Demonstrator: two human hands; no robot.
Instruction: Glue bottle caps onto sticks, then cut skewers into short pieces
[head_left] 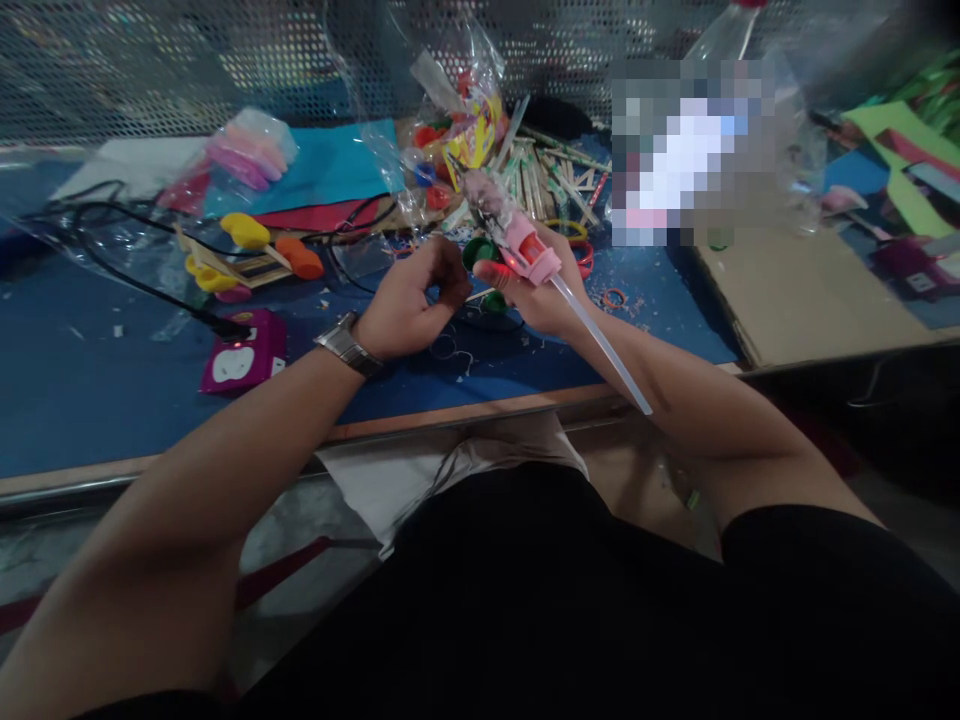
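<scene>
Pink glue gun (pixel 531 252): clasped in my right hand (pixel 544 303), which is wrapped about it; its handle is hidden by my palm.
Gun's long axis: slanted, front end pointing away from me and leftward; the clear glue stick (pixel 606 345) juts from its rear, back over my right forearm.
Left hand (pixel 412 305): just left of the gun, fingers curled, thumb close to fingertips; I cannot tell whether they pinch anything.
Green cap (pixel 478 252): between my hands, left of the gun, close to both my left fingers and right thumb; I cannot tell if either touches.
Second green cap (pixel 493 302): just below my right thumb, nearer me.
</scene>
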